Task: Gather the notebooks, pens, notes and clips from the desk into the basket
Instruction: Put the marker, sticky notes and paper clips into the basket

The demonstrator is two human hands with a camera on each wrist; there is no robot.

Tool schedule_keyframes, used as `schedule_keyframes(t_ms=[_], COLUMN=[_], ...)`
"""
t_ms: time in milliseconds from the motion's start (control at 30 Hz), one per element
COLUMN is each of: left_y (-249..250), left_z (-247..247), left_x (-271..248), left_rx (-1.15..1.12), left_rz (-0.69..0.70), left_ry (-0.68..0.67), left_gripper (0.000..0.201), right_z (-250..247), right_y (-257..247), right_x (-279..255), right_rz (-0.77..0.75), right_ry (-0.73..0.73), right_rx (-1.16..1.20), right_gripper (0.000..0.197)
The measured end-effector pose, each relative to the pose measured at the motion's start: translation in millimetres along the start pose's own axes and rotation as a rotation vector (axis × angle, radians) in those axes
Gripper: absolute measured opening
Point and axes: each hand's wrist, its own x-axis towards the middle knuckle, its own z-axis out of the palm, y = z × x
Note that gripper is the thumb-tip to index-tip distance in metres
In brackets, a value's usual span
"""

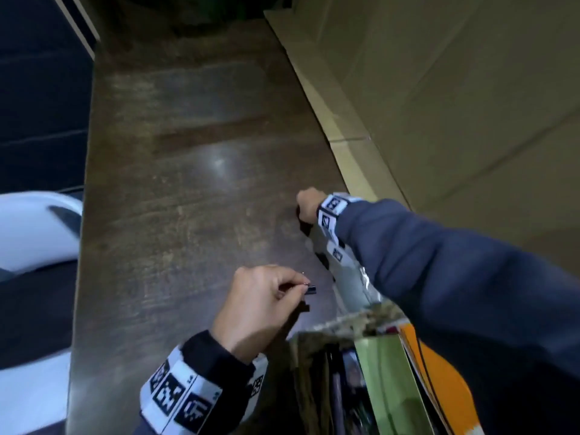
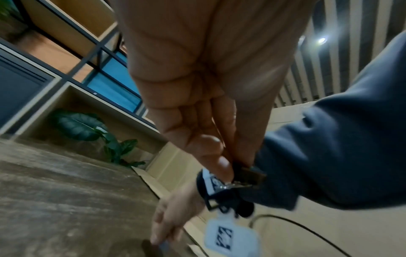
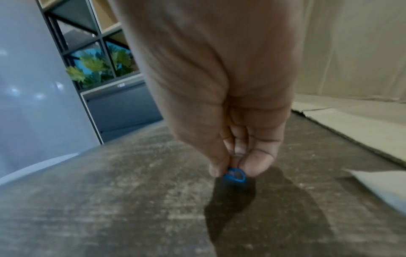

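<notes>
My left hand (image 1: 298,288) pinches a small black binder clip (image 1: 310,289) just above the desk, close to the basket's far left corner; the left wrist view shows the same clip (image 2: 248,175) held at my fingertips (image 2: 222,167). Farther out, my right hand (image 1: 303,211) reaches down to the desk beside the cardboard. In the right wrist view its thumb and forefinger pinch a small blue clip (image 3: 234,175) right at the desk surface. The woven basket (image 1: 345,321) stands at the lower right and holds a green notebook (image 1: 389,387) and an orange one (image 1: 445,372).
The dark wooden desk (image 1: 188,215) runs away from me. Large cardboard sheets (image 1: 439,89) lean along its right side. A white chair (image 1: 31,227) stands off the left edge. Shelving with a leafy plant (image 2: 83,127) lies beyond the desk's far end.
</notes>
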Motion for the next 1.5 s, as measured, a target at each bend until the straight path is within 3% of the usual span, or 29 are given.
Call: schedule_keyframes(t_ms=[200, 300, 467, 600, 733, 867, 1000, 1067, 1233, 1333, 1500], left_y=[35.5, 48.3, 52.7, 55.6, 58.3, 46.9, 28.4, 21.4, 16.5, 15.6, 8.0], left_z=[54.1, 83.3, 110.2, 113.2, 103.7, 76.1, 52.8, 50.5, 65.0, 76.1, 99.4], left_x=[-60.8, -71.8, -71.7, -68.9, -72.3, -86.6, -116.1, -130.4, -157.1, -171.1, -186.2], left_rx=[0.055, 0.205, 0.430, 0.515, 0.498, 0.279, 0.151, 0.128, 0.118, 0.093, 0.082], left_rz=[0.021, 0.101, 0.104, 0.104, 0.087, 0.053, -0.039, -0.087, -0.179, -0.254, -0.318], left_ry=[-0.294, -0.421, -0.531, -0.550, -0.484, -0.274, -0.070, -0.046, -0.041, -0.039, -0.152], left_gripper=[0.015, 0.018, 0.018, 0.017, 0.019, 0.010, 0.010, 0.009, 0.007, 0.021, 0.033], right_z=[-41.8, -49.8, -28.9, 10.4, 40.9, 59.2, 79.6, 91.7, 104.9, 89.5, 67.7], right_y=[8.8, 18.1, 32.7, 51.0, 59.8, 57.6, 41.5, 32.5, 17.1, 30.2, 105.9], right_x=[-84.5, -147.6, -251.0, -285.7, -297.2, -299.2, -298.1, -291.7, -281.2, -296.1, -358.7], right_rz=[-0.022, -0.106, -0.175, -0.143, -0.166, -0.185, -0.144, -0.130, -0.111, -0.098, 0.135], right_ry=[0.043, 0.131, 0.174, 0.133, 0.064, 0.047, -0.216, -0.298, -0.326, -0.180, 0.407], right_rx=[0.048, 0.127, 0.263, 0.329, 0.401, 0.433, 0.409, 0.332, 0.169, 0.199, 0.521], right_gripper=[0.023, 0.016, 0.016, 0.015, 0.014, 0.016, 0.016, 0.011, 0.010, 0.012, 0.015])
